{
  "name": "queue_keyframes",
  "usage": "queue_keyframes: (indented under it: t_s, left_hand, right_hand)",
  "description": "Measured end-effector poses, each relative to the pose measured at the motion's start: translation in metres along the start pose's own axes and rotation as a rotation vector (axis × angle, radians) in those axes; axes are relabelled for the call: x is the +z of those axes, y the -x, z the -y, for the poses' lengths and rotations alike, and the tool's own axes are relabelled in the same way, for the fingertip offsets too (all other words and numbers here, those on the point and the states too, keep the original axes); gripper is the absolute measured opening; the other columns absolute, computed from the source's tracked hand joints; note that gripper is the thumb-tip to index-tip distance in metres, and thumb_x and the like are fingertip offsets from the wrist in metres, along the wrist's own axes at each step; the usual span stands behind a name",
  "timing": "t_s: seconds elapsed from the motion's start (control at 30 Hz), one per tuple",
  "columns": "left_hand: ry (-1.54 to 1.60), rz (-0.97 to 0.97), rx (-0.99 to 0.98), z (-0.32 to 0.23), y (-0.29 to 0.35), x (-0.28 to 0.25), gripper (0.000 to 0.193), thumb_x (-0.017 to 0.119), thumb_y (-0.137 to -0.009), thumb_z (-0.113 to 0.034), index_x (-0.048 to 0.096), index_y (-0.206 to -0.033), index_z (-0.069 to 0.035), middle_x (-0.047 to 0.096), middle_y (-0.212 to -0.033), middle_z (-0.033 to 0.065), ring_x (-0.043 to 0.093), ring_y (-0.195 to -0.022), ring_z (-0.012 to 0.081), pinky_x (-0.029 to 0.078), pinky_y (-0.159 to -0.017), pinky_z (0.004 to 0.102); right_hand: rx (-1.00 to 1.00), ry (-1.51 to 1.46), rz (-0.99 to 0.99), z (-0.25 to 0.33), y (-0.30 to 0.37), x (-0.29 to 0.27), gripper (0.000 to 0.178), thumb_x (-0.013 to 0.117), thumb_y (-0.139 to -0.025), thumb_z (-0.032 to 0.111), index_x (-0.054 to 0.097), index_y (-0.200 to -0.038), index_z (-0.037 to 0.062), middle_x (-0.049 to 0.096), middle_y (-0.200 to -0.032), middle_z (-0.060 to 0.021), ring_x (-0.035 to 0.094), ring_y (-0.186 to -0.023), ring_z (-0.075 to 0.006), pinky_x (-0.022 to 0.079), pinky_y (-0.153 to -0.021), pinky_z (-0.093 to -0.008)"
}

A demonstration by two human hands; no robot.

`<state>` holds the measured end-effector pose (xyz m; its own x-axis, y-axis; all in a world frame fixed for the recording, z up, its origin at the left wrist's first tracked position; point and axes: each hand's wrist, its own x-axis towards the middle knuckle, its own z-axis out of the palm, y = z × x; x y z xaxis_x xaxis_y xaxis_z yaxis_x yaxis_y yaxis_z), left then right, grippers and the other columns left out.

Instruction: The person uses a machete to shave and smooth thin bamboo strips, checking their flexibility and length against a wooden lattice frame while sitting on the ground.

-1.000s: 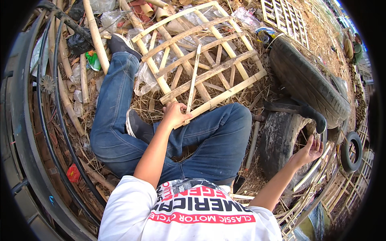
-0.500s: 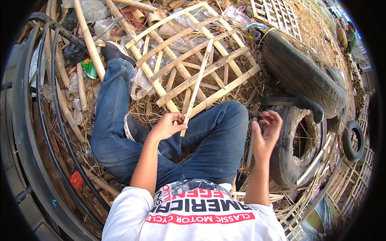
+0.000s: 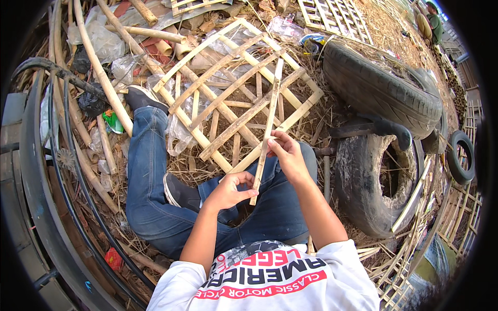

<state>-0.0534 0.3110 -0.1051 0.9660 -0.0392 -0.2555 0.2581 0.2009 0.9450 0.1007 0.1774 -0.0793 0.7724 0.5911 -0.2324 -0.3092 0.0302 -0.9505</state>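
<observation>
A split-bamboo strip (image 3: 273, 98) slants up and away in front of me, held by both hands. My left hand (image 3: 232, 191) pinches it near its lower end, between thumb and fingers. Farther up, my right hand (image 3: 287, 155) grips the strip at about its middle. Beyond my hands lies a square lattice of crossed bamboo slats (image 3: 228, 133), its near corner by my bent leg. The strip's far part passes over the lattice; whether it touches the slats I cannot tell.
Two old tyres (image 3: 381, 78) (image 3: 358, 192) stand to the right, with a black curved-handled tool (image 3: 391, 130) between them. Bamboo poles (image 3: 93, 52), plastic litter and black metal tubing (image 3: 39, 155) lie left. Another lattice (image 3: 337, 20) and a person (image 3: 434, 23) are farther off.
My right hand has come in from the right and taken hold of the strip. The strip's lower end has shifted right and down, with my left hand still on it.
</observation>
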Motion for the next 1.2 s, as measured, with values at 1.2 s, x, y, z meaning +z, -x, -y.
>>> queue_keyframes:
  t_s: [1.2]
  left_hand:
    - [-1.237, -0.956, -0.325, -0.017, 0.053, -0.198, 0.065, 0.074, -0.074, -0.015, 0.045, -0.132, -0.007, 0.037, -0.141, 0.0194, 0.03, -0.135, 0.0384, 0.022, -0.112, 0.0497]
  right_hand:
    - [0.283, 0.178, -0.04, -0.061, -0.312, 0.035, 0.026, 0.057, -0.094, 0.023, 0.066, -0.097, -0.0009, 0.067, -0.078, -0.0081, 0.065, -0.06, -0.0163, 0.054, -0.05, -0.0284]
